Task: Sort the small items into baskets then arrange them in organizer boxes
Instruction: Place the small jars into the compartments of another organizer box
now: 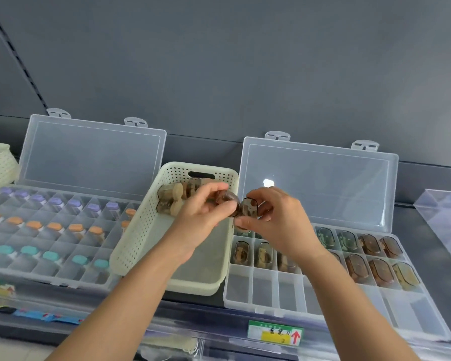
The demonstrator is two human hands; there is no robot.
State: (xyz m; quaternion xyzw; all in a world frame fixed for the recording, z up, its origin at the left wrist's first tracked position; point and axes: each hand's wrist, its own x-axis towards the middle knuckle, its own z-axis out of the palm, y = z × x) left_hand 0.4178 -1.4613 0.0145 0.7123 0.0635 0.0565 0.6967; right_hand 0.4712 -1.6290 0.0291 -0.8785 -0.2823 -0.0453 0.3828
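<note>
Brown-tinted plastic is pinched in both sets of fingers: the left hand (203, 212) curls round one case (231, 200) and the right hand (276, 220) grips a second case (249, 208). The two touch above the right rim of the cream basket (141, 230). A few spare cases (171, 200) lie at its far end. On the shelf (406, 217), the right organizer box (271, 290) has its back rows largely filled and its front row bare. The left organizer box (50, 280) holds rows of capped vials (55, 226). Sorting looks finished, and arranging seems well along.
</note>
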